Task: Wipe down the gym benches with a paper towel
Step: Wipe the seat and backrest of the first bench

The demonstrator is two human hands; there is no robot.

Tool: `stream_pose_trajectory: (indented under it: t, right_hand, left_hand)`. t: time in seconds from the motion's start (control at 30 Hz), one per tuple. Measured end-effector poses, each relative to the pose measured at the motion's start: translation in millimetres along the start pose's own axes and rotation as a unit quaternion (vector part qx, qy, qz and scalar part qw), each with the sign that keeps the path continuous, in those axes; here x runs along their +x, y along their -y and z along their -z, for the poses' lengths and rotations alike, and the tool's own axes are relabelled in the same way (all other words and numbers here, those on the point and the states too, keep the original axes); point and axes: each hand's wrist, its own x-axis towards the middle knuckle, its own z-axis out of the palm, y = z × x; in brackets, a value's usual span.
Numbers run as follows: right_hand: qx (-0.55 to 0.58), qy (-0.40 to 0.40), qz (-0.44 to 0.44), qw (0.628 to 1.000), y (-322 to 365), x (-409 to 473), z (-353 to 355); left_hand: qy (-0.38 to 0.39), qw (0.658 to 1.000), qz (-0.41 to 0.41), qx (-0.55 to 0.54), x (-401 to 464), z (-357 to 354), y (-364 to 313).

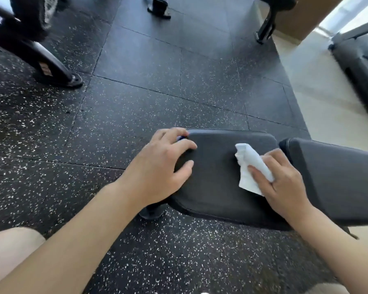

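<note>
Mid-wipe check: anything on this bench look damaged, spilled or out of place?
Nothing stands out. The seat pad looks intact and dry; the right hand holds the paper towel on it, and the left hand rests at its edge.

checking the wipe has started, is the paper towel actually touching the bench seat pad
Touching. The head view shows the right hand pressing the paper towel flat onto the seat pad, with no gap visible.

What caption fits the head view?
Right hand wipes bench seat with paper towel; left hand steadies it.
</note>
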Motion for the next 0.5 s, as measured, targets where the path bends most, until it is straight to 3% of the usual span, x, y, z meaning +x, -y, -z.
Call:
stream_pose_trajectory:
  t: [0.13,0.27,0.4,0.43,0.5]
  right_hand:
    - [0.005,0.007,0.0,1.0,-5,-50,18]
    - [0.025,0.025,0.058,0.998,6,-82,18]
    - [-0.016,0.059,0.128,0.99,-1,-79,22]
    - [-0.029,0.053,0.114,0.992,-4,-75,22]
    - [-0.035,-0.008,0.003,0.999,-9,-68,23]
  left_hand:
    - [0.012,0.999,-0.025,0.041,15,-18,-8]
    - [0.048,0.986,-0.075,0.139,31,-35,-26]
    - [0.111,0.969,-0.142,0.17,45,-61,-51]
    - [0.125,0.965,-0.154,0.171,50,-66,-56]
    - [0.16,0.953,-0.188,0.177,69,-75,-68]
